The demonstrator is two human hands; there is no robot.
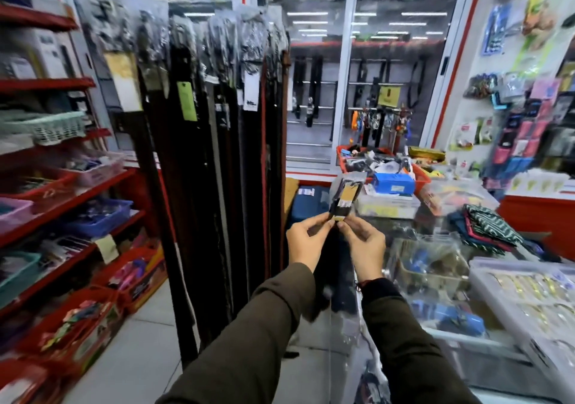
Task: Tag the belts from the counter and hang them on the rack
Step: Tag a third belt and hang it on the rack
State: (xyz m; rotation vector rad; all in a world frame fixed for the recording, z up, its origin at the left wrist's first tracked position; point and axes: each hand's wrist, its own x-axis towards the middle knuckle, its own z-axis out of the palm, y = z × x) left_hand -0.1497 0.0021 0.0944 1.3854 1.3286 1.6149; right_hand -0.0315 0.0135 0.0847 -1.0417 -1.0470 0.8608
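Observation:
I hold a black belt [343, 195] in a clear plastic sleeve with a yellow card tag upright in front of me, at mid frame. My left hand [306, 240] pinches its lower end from the left, and my right hand [364, 243] pinches it from the right. The rest of the belt hangs down dark between my forearms. The belt rack [217, 160] stands just left of my hands, full of several dark bagged belts with paper tags. The glass counter [451, 279] lies to my right.
Red shelves [62, 185] with baskets of small goods line the left. A red basket [385, 167] of items, a blue box [393, 184] and folded cloth [488, 226] sit on the counter. A clear tray [525, 291] is at right. Packaged goods hang on the right wall.

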